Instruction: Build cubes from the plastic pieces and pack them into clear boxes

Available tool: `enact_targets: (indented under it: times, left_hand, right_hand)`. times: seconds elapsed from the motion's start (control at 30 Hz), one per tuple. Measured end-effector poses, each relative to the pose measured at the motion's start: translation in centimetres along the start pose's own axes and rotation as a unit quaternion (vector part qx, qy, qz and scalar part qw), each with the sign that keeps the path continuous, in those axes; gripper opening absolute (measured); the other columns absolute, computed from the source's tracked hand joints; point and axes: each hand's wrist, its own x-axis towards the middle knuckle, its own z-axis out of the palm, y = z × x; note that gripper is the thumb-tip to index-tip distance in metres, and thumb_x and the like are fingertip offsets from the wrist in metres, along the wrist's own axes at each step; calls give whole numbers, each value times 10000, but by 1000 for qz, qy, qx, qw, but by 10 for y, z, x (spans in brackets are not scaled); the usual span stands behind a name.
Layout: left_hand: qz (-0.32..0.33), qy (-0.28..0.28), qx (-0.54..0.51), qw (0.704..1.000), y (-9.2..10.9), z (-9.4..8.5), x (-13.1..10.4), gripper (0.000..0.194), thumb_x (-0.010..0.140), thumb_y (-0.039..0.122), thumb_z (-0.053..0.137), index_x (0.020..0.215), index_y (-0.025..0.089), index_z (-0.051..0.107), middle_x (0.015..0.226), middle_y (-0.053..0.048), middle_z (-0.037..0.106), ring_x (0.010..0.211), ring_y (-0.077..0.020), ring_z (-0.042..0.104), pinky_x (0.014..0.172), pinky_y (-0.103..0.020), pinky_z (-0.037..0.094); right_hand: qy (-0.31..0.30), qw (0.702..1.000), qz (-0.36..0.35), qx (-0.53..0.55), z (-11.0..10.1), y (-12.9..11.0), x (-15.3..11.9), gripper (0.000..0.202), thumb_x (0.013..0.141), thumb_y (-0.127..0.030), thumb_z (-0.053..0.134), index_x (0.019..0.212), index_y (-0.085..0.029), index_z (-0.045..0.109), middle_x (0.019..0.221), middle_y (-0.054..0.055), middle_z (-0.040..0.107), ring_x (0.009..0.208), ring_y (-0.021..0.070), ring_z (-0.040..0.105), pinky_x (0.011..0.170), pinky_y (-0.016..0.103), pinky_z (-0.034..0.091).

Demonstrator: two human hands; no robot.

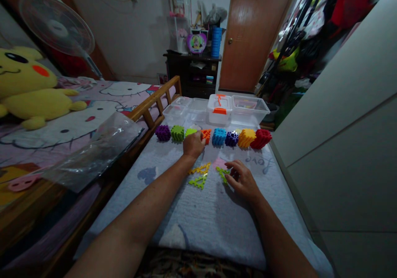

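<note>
My left hand (194, 144) reaches to the row of coloured piece stacks, its fingers closed at the orange stack (206, 135); what they pinch, if anything, is hidden. A light green stack (190, 132) is partly behind this hand. My right hand (243, 180) has its thumb and fingers around the edge of a green triangular piece (222, 173) on the cloth. Between the hands and nearer to me lie a yellow triangular piece (201, 169) and another green triangular piece (199, 182), side by side.
Purple (163, 133), green (178, 133), blue (219, 137), dark blue (231, 138), yellow (247, 138) and red (261, 139) stacks share the row. Behind stand clear plastic boxes (250, 109) and a lidded box (219, 109). A wooden bed rail (155, 100) borders the left.
</note>
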Motion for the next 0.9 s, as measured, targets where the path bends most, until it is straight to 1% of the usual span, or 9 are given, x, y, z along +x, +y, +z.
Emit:
enact_targets:
  times: [0.2,0.4,0.63,0.9]
  left_hand:
    - [19,-12,3,1000,-2,1,-2,167,897,309,610,961,197,716,930,-96,757,859,-219,694,745,-280,453]
    - [28,-3,18,999,-1,0,-3,265,970,323,484,985,206,722,970,-104,760,891,-217,699,762,-280,455]
    - [18,-2,8,1000,-2,2,-1,239,953,324,520,985,205,724,947,-101,763,877,-221,699,760,-283,450]
    - [21,-2,27,999,-3,3,-1,276,965,358,496,985,204,724,946,-110,760,870,-225,701,742,-285,454]
  right_hand:
    - [5,1000,-3,0,0,2,0,237,840,-242,618,1072,-206,647,950,58,602,715,149,570,646,302,491]
    - [6,1000,-8,-2,0,3,0,237,840,-241,619,1074,-211,645,948,58,601,705,150,567,647,310,490]
    - [0,1000,-7,-4,0,4,0,234,847,-238,611,1076,-202,643,953,58,595,714,150,569,655,309,488]
    - [-2,1000,-6,-10,-1,1,0,221,848,-246,607,1057,-184,645,929,50,590,702,143,566,651,299,476]
